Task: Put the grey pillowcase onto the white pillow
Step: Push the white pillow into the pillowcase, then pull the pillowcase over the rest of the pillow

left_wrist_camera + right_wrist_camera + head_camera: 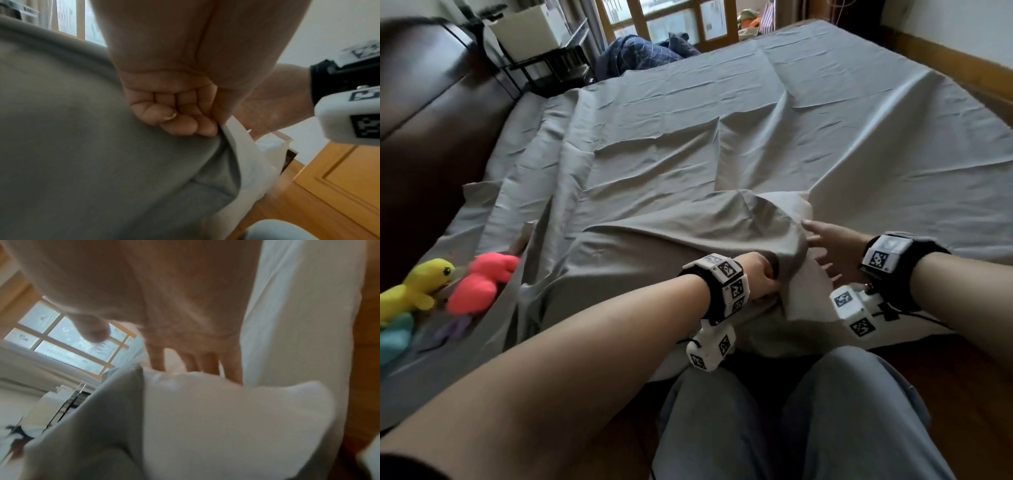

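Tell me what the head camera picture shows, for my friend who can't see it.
The left hand grips the grey pillowcase's open edge on a grey-sheeted bed, while the open right hand reaches toward the white pillow poking out. Plush toys lie at the left.

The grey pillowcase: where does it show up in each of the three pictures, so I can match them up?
Head: grey pillowcase, centre, its edge gripped by the left hand.
Left wrist: fills the left half.
Right wrist: lower left, beside the white pillow.
Shared landmark: the wooden-framed window.
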{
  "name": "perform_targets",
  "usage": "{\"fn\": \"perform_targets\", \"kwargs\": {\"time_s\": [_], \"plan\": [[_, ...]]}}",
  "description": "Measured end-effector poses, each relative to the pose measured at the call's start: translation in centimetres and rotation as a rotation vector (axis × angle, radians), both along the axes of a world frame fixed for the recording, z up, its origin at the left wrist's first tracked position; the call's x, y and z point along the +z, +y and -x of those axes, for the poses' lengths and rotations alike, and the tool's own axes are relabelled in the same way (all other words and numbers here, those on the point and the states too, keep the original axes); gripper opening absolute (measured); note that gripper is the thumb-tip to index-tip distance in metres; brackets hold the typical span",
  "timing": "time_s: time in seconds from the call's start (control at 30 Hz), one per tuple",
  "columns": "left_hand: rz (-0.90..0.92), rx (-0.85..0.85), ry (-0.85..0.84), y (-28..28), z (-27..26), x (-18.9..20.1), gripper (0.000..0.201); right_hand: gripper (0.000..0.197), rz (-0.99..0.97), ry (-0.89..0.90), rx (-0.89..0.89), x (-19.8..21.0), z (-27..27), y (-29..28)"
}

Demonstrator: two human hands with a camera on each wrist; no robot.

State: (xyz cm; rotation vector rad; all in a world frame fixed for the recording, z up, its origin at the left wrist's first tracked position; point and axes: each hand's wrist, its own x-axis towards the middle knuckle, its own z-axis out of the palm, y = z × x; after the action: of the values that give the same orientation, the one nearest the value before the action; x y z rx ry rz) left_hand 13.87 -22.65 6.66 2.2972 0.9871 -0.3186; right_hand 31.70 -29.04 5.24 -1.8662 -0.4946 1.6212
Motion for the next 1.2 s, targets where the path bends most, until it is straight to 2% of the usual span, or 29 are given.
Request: {"fn": "perform_targets", "kwargs": {"time_s": [0.03, 0.1, 0.13, 0.2, 0.27, 0.33, 0.43, 0.47, 0.57, 0.67, 0.77, 0.9, 0.97, 1.03, 1.2], "plan": [[0.007, 0.038, 0.005, 0.3, 0.5, 0.2, 0.028, 0.070, 0.014, -0.165, -0.013, 0.1, 0.1, 0.4], [0.021, 0.108, 0.034, 0.9, 1.6, 1.0, 0.032, 0.082, -0.034, -0.553, -0.106, -0.1, 0.4, 2.0], [0.009, 0.126, 0.062, 1.4, 2.4, 1.3, 0.032, 0.084, -0.076, -0.736, -0.090, 0.2, 0.8, 2.9], [-0.053, 0.134, 0.132, 2.6, 4.1, 1.7, 0.033, 0.063, -0.157, -1.026, -0.034, 1.8, 3.0, 3.9], [-0.133, 0.170, 0.217, 3.9, 6.5, 2.2, 0.033, 0.032, -0.292, -1.145, 0.014, 3.0, 5.9, 5.3], [-0.208, 0.232, 0.290, 5.5, 9.5, 2.4, 0.029, 0.022, -0.346, -1.146, 0.178, 3.7, 9.1, 6.7], [-0.272, 0.373, 0.318, 7.8, 14.9, 2.7, 0.017, 0.028, -0.379, -1.085, 0.425, 3.6, 14.0, 9.2], [-0.286, 0.435, 0.314, 8.6, 16.8, 2.6, 0.020, 0.030, -0.420, -1.079, 0.475, 3.3, 15.8, 10.0], [-0.298, 0.606, 0.327, 10.2, 22.6, 1.6, 0.046, 0.038, -0.512, -1.068, 0.646, 2.5, 21.4, 12.1], [-0.267, 0.753, 0.348, 11.1, 27.5, 0.0, 0.056, 0.042, -0.521, -1.122, 0.800, 1.3, 26.4, 14.3], [-0.204, 0.840, 0.364, 11.6, 31.2, -1.8, 0.056, 0.044, -0.556, -1.218, 0.864, 0.4, 30.7, 16.4], [-0.163, 0.864, 0.365, 12.0, 34.2, -3.7, 0.038, 0.037, -0.558, -1.288, 0.877, -0.4, 33.8, 19.4], [-0.133, 0.852, 0.379, 12.1, 34.9, -4.6, 0.042, 0.029, -0.531, -1.301, 0.896, -0.7, 34.3, 20.4], [-0.099, 0.842, 0.392, 11.9, 35.2, -5.2, 0.045, 0.029, -0.518, -1.316, 0.928, -1.0, 34.5, 20.7], [-0.167, 0.799, 0.370, 11.1, 35.0, -5.8, 0.019, 0.033, -0.563, -1.344, 0.948, -0.6, 33.7, 20.3]]}}
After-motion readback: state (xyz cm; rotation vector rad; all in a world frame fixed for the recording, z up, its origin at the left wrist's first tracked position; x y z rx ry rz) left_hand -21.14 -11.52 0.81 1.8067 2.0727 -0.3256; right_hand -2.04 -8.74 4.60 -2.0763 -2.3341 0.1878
